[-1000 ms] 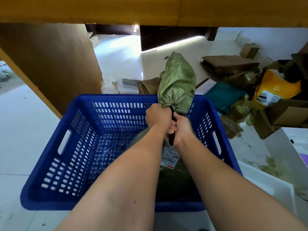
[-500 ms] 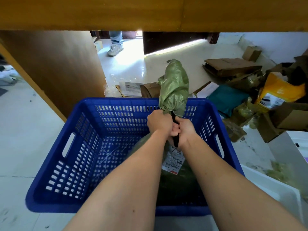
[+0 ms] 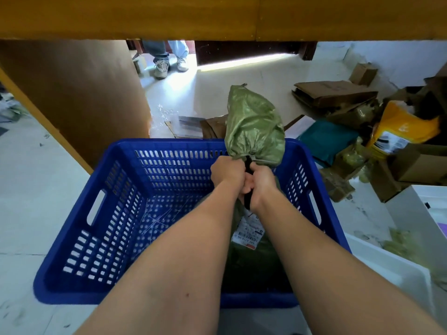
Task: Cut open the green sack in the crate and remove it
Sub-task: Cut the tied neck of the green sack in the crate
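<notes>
A green woven sack (image 3: 254, 124) stands in the right half of the blue slotted crate (image 3: 121, 213), its bunched top rising above the far rim. A white shipping label (image 3: 248, 232) is stuck on its lower part, between my forearms. My left hand (image 3: 226, 171) is clenched around the sack's neck. Touching it, my right hand (image 3: 262, 182) grips a black-handled tool (image 3: 247, 200) held upright against the neck; its blade end is hidden in the sack's folds.
A brown wooden panel (image 3: 79, 100) and a yellow beam (image 3: 217, 18) stand beyond the crate. A person's legs and shoes (image 3: 167, 61) are at the doorway. Cardboard boxes (image 3: 333, 93), a yellow bag (image 3: 401, 129) and a teal packet (image 3: 326, 139) litter the floor at right. A white bin (image 3: 399, 274) adjoins the crate.
Both hands stay clamped at the sack's neck. The view has tilted up slightly, and a person's legs have come into sight at the doorway and stepped closer.
</notes>
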The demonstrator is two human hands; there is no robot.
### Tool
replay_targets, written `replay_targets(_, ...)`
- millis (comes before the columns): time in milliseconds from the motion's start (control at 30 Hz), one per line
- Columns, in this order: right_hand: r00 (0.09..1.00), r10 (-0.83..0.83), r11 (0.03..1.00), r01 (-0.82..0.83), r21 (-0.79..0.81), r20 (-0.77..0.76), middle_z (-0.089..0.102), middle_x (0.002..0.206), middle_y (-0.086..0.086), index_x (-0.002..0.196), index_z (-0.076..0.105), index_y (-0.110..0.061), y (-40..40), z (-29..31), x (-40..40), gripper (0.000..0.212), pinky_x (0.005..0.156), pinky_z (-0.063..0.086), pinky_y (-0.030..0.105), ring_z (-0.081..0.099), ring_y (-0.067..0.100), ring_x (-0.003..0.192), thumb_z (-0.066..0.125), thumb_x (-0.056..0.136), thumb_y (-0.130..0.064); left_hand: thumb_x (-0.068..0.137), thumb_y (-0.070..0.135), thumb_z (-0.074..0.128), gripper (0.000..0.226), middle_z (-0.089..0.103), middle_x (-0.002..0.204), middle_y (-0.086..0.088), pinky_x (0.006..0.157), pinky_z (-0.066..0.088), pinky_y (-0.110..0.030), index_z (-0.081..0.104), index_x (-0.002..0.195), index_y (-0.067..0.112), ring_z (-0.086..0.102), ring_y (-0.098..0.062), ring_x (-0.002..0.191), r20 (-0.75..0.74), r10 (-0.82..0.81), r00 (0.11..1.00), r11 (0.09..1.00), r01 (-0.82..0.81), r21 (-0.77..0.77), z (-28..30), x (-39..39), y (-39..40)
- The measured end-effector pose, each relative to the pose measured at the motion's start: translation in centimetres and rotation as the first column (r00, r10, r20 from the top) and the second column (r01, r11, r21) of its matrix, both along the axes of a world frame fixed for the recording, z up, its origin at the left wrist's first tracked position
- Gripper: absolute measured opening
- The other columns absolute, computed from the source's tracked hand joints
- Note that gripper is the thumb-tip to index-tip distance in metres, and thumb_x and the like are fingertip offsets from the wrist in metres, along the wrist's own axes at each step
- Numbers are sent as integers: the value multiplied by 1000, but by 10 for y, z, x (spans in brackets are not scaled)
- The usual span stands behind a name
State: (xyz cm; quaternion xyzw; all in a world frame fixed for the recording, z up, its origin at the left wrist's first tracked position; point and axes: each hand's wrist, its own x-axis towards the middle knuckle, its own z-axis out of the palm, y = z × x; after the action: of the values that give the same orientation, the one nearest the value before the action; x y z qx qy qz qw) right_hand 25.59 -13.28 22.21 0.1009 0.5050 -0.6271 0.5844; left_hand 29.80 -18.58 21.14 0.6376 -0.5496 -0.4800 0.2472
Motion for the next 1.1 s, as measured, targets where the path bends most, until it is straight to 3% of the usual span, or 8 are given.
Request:
replay_targets(133, 978, -119, 983, 141, -116, 173, 49, 37, 0, 65, 51, -13, -2, 4, -6, 39, 31, 31, 17, 39, 11, 27, 42, 101, -25, 89, 18, 52, 26, 71, 104, -18, 79, 53, -35, 71, 97, 3, 68, -35, 97, -98, 229, 969, 972, -222, 79, 2, -1, 7)
replay_targets(233, 910, -132, 943, 238, -235, 392, 36, 36, -4, 64, 46, -15, -10, 8, -20, 45, 27, 25, 16, 33, 10, 24, 33, 102, -33, 95, 25, 46, 37, 65, 122, -18, 95, 54, -42, 63, 120, 2, 64, -35, 112, -149, 381, 913, 878, -307, 366, -24, 7, 43)
replay_targets(333, 957, -33, 970, 101, -222, 289, 31, 35, -7, 66, 45, -14, -7, 4, -18, 44, 24, 19, 13, 24, 8, 21, 34, 102, -36, 97, 24, 44, 40, 63, 129, -21, 102, 48, -38, 61, 125, -1, 60, -36, 120, -129, 290, 948, 896, -222, 384, -34, 5, 51)
replay_targets(500, 967, -30, 976, 83, -201, 252, 34, 34, -6, 68, 46, -14, 6, 5, -40, 44, 25, 22, 12, 27, 7, 21, 34, 102, -39, 90, 27, 54, 31, 68, 106, -17, 92, 52, -44, 69, 104, 4, 64, -39, 102, -176, 295, 939, 930, -240, 279, -15, 14, 23)
replay_targets(667, 989, 12, 980, 18, -198, 148, 44, 43, -4, 71, 49, -17, 6, 8, -33, 41, 29, 32, 13, 35, 7, 26, 42, 99, -47, 71, 33, 59, 34, 74, 101, -17, 94, 54, -49, 75, 92, 11, 68, -37, 98, -333, 178, 926, 958, -86, 272, -22, 8, 20)
replay_targets(767, 998, 44, 987, -35, -159, 52, 42, 43, -3, 78, 50, -19, 7, 8, -31, 34, 30, 24, 12, 29, 7, 26, 38, 101, -41, 65, 30, 60, 28, 74, 98, -23, 94, 53, -57, 74, 80, 10, 69, -42, 97, -400, 153, 904, 961, -42, 273, -24, 10, 12)
replay_targets(967, 988, 40, 977, -70, -203, -147, 43, 67, 4, 109, 54, -22, 12, 13, -30, 21, 43, 37, 23, 38, 13, 48, 35, 103, -16, 81, 26, 60, 32, 74, 104, -19, 99, 52, -47, 75, 101, 6, 70, -32, 97, -433, 110, 895, 953, 29, 302, -9, 24, 8)
replay_targets(1100, 916, 108, 974, -175, -143, -385, 42, 63, 3, 133, 49, -28, 15, 17, -31, 37, 33, 22, 18, 26, 8, 41, 37, 102, -12, 93, 27, 52, 29, 72, 107, -17, 99, 51, -44, 72, 104, 10, 68, -32, 100, -372, 59, 926, 960, 49, 275, 9, 29, 16)
